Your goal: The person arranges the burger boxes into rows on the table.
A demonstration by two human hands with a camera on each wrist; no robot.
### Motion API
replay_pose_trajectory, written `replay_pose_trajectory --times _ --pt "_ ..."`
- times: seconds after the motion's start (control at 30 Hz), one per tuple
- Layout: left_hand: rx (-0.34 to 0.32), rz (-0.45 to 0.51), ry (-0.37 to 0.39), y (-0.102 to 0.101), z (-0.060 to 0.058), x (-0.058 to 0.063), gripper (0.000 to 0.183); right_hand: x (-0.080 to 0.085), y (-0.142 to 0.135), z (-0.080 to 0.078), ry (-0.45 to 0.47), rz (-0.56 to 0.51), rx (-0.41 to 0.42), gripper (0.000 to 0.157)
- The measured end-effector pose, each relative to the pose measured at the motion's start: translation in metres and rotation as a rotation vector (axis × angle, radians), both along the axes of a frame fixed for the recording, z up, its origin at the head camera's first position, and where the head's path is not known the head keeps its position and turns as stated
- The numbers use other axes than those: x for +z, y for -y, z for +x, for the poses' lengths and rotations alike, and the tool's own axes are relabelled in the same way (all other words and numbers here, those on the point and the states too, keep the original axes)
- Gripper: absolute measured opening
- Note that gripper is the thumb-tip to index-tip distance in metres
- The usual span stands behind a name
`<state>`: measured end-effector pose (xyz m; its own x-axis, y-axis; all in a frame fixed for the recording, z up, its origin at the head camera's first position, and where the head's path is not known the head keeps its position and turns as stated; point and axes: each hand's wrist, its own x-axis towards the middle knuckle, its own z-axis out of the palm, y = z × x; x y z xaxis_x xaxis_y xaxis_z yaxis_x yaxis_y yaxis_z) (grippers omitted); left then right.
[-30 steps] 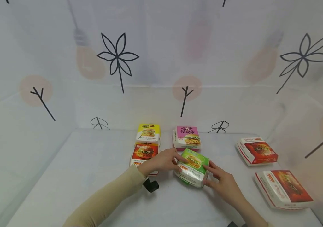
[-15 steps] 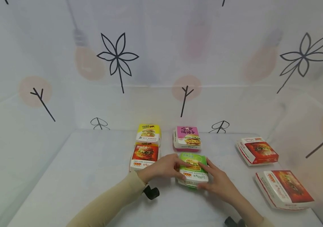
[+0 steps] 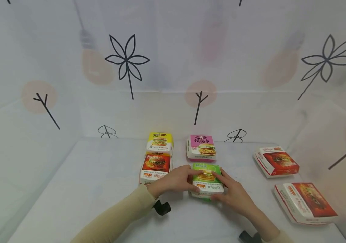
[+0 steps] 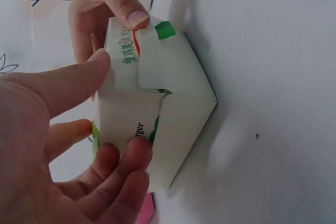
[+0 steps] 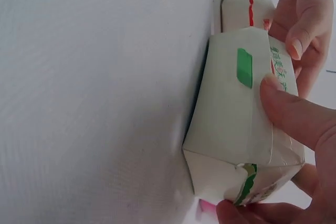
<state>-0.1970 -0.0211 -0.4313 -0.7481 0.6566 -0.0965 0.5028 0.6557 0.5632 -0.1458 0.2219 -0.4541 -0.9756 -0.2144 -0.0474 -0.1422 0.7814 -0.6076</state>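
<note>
A green-and-white burger box [image 3: 208, 186] lies on the white cloth, just in front of the purple burger box [image 3: 202, 148]. My left hand [image 3: 177, 179] grips its left side, with a finger over the green top. From the right, my right hand [image 3: 236, 195] holds the box with the thumb at the front and fingers on the top and side. In the right wrist view, the right thumb presses the front wall of the green-and-white box [image 5: 231, 108]. The left wrist view has left fingers along the side wall of the green-and-white box [image 4: 128, 108].
Left of the hands, a red burger box [image 3: 155, 165] stands in front of a yellow burger box [image 3: 159, 143]. At the right lie another red box [image 3: 276, 162] and a larger-looking red box [image 3: 306, 204]. A patterned cloth wall [image 3: 173, 114] rises behind.
The green-and-white box has been turned from a slant to line up with the purple box and now lies flat. Both hands turned with it; little differs over the last half second.
</note>
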Motion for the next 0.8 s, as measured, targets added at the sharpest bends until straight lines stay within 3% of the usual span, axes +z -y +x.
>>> replay_pose_trajectory --times 0.8 --pt "0.023 0.051 -0.002 0.0020 0.0015 -0.0008 0.073 -0.0036 0.0087 0.0007 -0.089 -0.079 -0.026 0.090"
